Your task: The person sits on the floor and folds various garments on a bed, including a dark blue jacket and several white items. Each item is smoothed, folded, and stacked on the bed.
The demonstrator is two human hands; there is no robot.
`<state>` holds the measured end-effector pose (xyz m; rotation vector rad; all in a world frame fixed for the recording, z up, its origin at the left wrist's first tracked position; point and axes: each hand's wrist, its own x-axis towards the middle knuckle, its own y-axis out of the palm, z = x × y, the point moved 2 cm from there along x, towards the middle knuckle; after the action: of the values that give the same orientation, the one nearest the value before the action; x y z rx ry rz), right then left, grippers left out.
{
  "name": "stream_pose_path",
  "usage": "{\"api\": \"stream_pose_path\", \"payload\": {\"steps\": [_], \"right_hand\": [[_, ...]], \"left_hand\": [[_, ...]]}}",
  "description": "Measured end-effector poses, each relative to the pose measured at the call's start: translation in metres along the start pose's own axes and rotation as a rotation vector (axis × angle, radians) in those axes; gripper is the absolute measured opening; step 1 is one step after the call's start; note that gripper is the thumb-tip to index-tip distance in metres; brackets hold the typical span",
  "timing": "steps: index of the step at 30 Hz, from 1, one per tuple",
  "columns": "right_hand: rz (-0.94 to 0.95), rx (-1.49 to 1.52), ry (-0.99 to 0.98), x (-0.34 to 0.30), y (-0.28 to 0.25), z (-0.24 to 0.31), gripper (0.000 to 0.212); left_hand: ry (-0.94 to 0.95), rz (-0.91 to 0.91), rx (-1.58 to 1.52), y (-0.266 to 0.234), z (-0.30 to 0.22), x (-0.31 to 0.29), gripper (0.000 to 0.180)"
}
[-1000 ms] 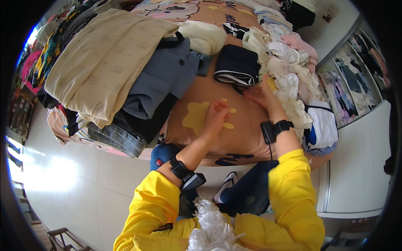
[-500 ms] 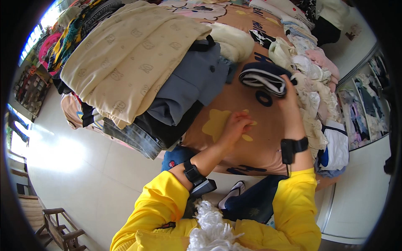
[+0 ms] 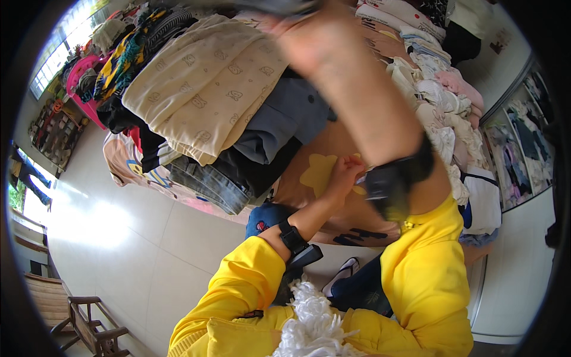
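Observation:
My right hand (image 3: pixel 297 44) is raised over the tall stack of folded clothes and smeared by motion. It grips a folded dark garment (image 3: pixel 270 6), blurred and cut off by the top edge. Below it, cream trousers printed with small animal faces (image 3: pixel 208 83) lie on top of the stack. A blue-grey buttoned garment (image 3: pixel 282 113) and jeans (image 3: pixel 208 184) show underneath. My left hand (image 3: pixel 345 175) hovers over the brown printed bedspread (image 3: pixel 297 169), near a yellow star. Its fingers are loosely bent, apart from the thumb, with nothing in them.
Loose pale clothes (image 3: pixel 440 95) run along the bed's right side, with a white garment (image 3: pixel 482 202) at the near end. A sliding wardrobe (image 3: pixel 517 143) stands to the right. At lower left is a wooden chair (image 3: pixel 89 321). A pink hoop-like thing (image 3: pixel 80 77) is beyond the stack.
My right hand has swung up and left with the folded dark garment, from the bed's right side to above the stack. My left hand has hardly moved. The view has shifted slightly.

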<state>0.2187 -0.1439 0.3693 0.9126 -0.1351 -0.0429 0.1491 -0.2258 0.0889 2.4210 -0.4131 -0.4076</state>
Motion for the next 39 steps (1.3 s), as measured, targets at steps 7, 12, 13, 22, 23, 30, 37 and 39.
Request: {"api": "stream_pose_path", "payload": {"steps": [7, 12, 13, 22, 23, 30, 37, 39], "right_hand": [[0.223, -0.37, 0.131, -0.031, -0.016, -0.096, 0.069], [0.355, -0.894, -0.361, -0.021, -0.044, -0.066, 0.052], [0.443, -0.953, -0.489, -0.024, -0.054, -0.058, 0.057], [0.687, -1.584, -0.812, -0.058, -0.155, -0.029, 0.07], [0.703, -1.589, -0.826, -0.057, -0.16, -0.027, 0.07], [0.732, -1.413, -0.906, -0.058, -0.214, -0.033, 0.071], [0.288, -1.774, -0.606, 0.004, -0.3, -0.039, 0.058], [0.3, -2.048, -0.248, 0.033, -0.308, -0.042, 0.054]], "left_hand": [[0.012, -0.018, -0.075, -0.004, 0.005, -0.003, 0.025], [0.049, -0.028, -0.139, -0.003, 0.003, 0.008, 0.027], [0.061, -0.034, -0.159, -0.003, 0.002, 0.011, 0.028], [0.33, -0.279, -0.347, -0.027, -0.01, 0.018, 0.032], [0.37, -0.308, -0.355, -0.03, -0.012, 0.019, 0.032], [0.582, -0.452, -0.327, -0.039, -0.022, 0.019, 0.036], [0.673, -0.566, 0.021, -0.037, -0.023, 0.018, 0.045], [0.681, -0.546, 0.042, -0.037, -0.022, 0.018, 0.042]]}}
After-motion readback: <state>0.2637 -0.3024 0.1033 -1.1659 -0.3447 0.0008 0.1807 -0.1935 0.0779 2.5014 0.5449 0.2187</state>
